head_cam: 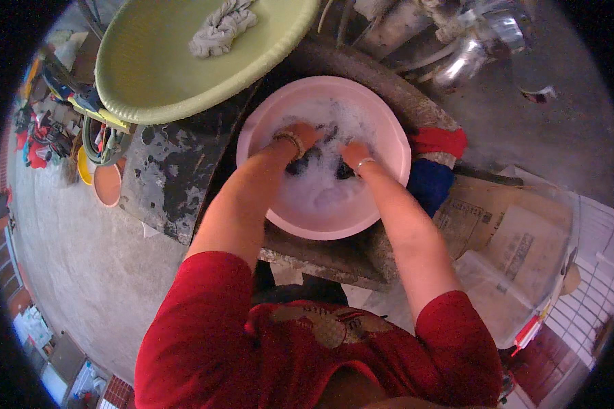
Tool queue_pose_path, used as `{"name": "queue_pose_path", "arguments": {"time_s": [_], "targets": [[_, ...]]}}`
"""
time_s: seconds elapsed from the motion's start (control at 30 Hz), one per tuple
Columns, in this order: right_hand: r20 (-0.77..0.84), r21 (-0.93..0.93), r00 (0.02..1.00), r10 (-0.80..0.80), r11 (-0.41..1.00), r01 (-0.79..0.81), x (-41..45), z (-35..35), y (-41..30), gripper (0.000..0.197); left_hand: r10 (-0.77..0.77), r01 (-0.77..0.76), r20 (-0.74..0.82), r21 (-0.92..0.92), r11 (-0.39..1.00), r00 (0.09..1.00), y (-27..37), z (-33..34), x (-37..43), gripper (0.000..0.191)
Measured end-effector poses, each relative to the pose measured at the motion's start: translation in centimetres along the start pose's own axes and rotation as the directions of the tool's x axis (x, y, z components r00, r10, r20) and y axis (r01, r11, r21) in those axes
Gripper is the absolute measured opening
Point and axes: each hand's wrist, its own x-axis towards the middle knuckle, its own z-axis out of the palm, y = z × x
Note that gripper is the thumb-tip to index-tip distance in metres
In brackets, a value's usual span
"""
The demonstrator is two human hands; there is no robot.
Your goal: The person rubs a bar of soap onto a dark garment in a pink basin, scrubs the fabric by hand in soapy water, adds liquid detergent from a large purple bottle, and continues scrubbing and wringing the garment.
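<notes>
A pink plastic basin [320, 234] full of sudsy water [312, 189] stands before me. Both my hands are partly sunk in the foam. My left hand [304, 135], with a bracelet at its wrist, grips dark cloth [298, 166] that shows in patches through the suds. To its right, my right hand [355, 153], wearing a bangle, is closed on the same or another dark cloth; the foam hides whether they join. The fingertips of both hands are mostly hidden by suds and water.
A large yellow-green basin [189, 105] at the upper left holds a crumpled pale cloth [222, 30]. Red cloth [442, 142] and blue cloth [431, 185] lie just right of the pink basin. Flattened cardboard [470, 214] lies further right. A metal faucet-like shape [460, 61] gleams at the upper right.
</notes>
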Motion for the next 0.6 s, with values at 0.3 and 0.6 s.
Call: {"name": "queue_pose_path", "arguments": {"time_s": [0.3,0.6], "targets": [[-0.034,-0.641,0.941,-0.336,0.730,0.238,-4.1,4.6,2.0,0.044,-0.562,0.302,-0.056,-0.797,0.523,0.825,7.9,3.1,-11.1,0.062],[-0.396,-0.103,0.672,-0.626,0.757,0.645,-18.9,-2.8,-6.9,0.034,-0.081,-0.032,0.110,-0.388,-0.921,0.991,8.4,0.6,-6.7,0.081]]}}
